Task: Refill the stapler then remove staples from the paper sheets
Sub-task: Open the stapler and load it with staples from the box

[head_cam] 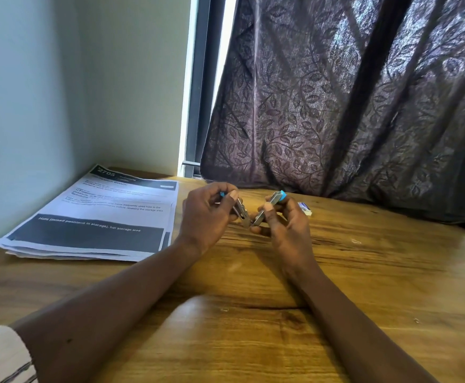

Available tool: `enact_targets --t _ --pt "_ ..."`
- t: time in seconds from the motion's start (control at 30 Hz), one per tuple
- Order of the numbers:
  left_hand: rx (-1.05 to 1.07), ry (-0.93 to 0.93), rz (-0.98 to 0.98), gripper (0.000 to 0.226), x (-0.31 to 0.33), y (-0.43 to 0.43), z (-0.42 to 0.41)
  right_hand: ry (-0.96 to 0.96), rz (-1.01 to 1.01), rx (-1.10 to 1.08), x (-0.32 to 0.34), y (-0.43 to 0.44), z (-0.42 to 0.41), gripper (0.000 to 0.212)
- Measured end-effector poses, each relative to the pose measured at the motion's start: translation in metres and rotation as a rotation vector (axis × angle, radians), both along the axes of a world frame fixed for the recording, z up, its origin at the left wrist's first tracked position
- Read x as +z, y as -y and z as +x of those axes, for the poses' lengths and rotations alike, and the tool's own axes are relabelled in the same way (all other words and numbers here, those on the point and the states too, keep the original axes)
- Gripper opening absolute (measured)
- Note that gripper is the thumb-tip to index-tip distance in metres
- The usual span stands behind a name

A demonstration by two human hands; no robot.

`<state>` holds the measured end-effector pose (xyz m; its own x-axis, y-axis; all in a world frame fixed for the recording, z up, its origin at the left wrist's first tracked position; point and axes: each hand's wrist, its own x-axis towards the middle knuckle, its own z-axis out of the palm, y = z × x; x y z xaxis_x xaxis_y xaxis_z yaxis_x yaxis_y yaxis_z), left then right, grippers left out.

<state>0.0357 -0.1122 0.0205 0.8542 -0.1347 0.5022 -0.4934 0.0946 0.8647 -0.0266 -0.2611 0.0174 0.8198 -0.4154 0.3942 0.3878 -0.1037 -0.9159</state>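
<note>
Head: both hands (206, 214) grip the splayed-open stapler (256, 218).

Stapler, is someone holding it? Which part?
Yes, both hands. The opened stapler is held by its two arms: the left hand grips one arm, the right hand grips the other, below its blue tip.

stapler (275, 199): metal, blue end caps, swung open in a v, hinge lowest, centre of frame. paper sheets (101, 217): printed stack, flat, left of centre. staple box (305, 209): small, white and blue, just right of stapler.
</note>
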Motion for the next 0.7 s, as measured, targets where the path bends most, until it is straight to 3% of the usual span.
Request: enact_targets --t 0.2,0.33,0.43,0.5,0.6,0.7 --pt "-0.069 -0.074 -0.076 0.015 -0.003 -0.001 0.002 0.024 0.109 -0.038 0.004 -0.001 0.000 0.017" --pt "-0.109 -0.206 -0.193 0.016 0.001 -0.006 0.003 0.013 0.293 -0.071 0.005 0.008 0.000 0.033" --pt "-0.121 -0.305 -0.296 0.019 0.003 -0.009 0.005 -0.032 0.347 -0.115 0.006 0.015 0.001 0.030" --pt "-0.141 -0.349 -0.347 0.024 0.004 -0.012 0.006 -0.094 0.248 -0.187 0.006 0.016 0.000 0.026" --pt "-0.191 -0.370 -0.340 0.027 0.005 -0.013 0.005 -0.156 -0.217 -0.397 0.001 0.015 -0.002 0.015" --pt "-0.243 -0.364 -0.293 0.026 0.005 -0.011 0.001 -0.052 -0.510 -0.449 0.004 0.008 -0.007 0.006"
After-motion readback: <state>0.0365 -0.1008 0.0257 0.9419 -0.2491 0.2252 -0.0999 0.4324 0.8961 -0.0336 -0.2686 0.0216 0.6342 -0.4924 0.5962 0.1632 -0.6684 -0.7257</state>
